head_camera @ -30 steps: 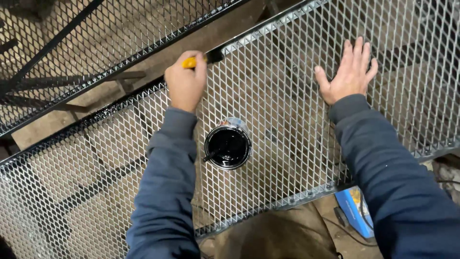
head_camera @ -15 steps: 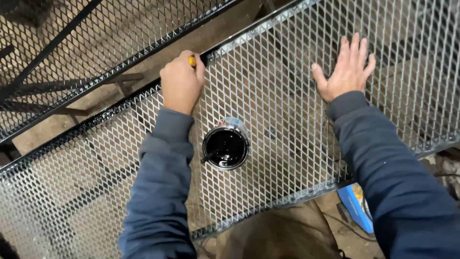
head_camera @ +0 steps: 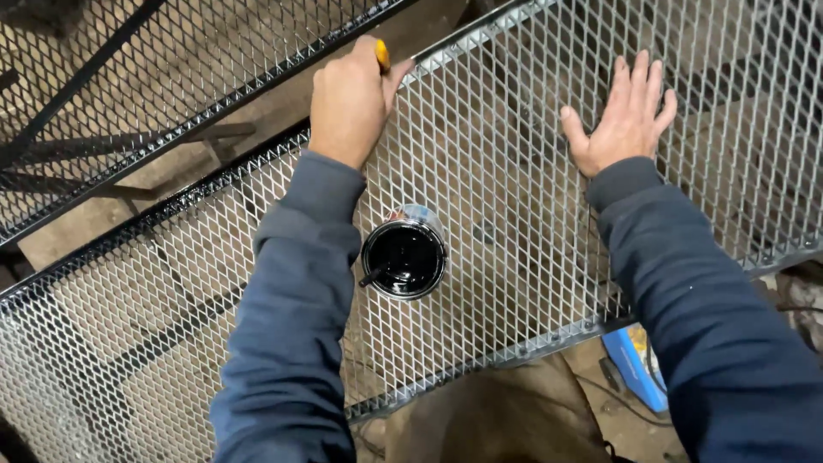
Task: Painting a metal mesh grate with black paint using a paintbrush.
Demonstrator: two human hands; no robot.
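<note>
Left hand (head_camera: 350, 101): closing in a fist around a yellow-handled tool (head_camera: 382, 55); only the yellow end of the handle is showing above the knuckles, so the kind of tool cannot be told. The hand is sitting at the far edge of the mesh panel, over its dark frame bar.

Right hand (head_camera: 624, 120): lying open and flat, fingers spread and pointing far, palm pressing on the mesh; holding nothing.

Mesh panel (head_camera: 514, 214): an expanded-metal sheet with diamond openings, light grey, running slantwise from near left to far right. Both hands are resting on it, well apart from each other.

Frame bar (head_camera: 214, 176): a dark, glossy strip running along the far edge of the panel, passing under the left hand.

Paint can (head_camera: 404, 255): a round open can holding glossy black liquid, sitting on the mesh between the two forearms, nearer to the left sleeve. A thin dark stick is leaning at its left rim.

Second mesh panel (head_camera: 129, 77): a darker grid lying at the far left, apart from the first panel, with a strip of brown floor showing between them.

Sleeves (head_camera: 291, 326): dark blue, covering both forearms to the wrists.

Blue container (head_camera: 639, 369): lying on the floor at the near right, partly hidden below the panel's near edge and the right sleeve.

Floor (head_camera: 506, 411): brown and dusty, showing through the mesh.
</note>
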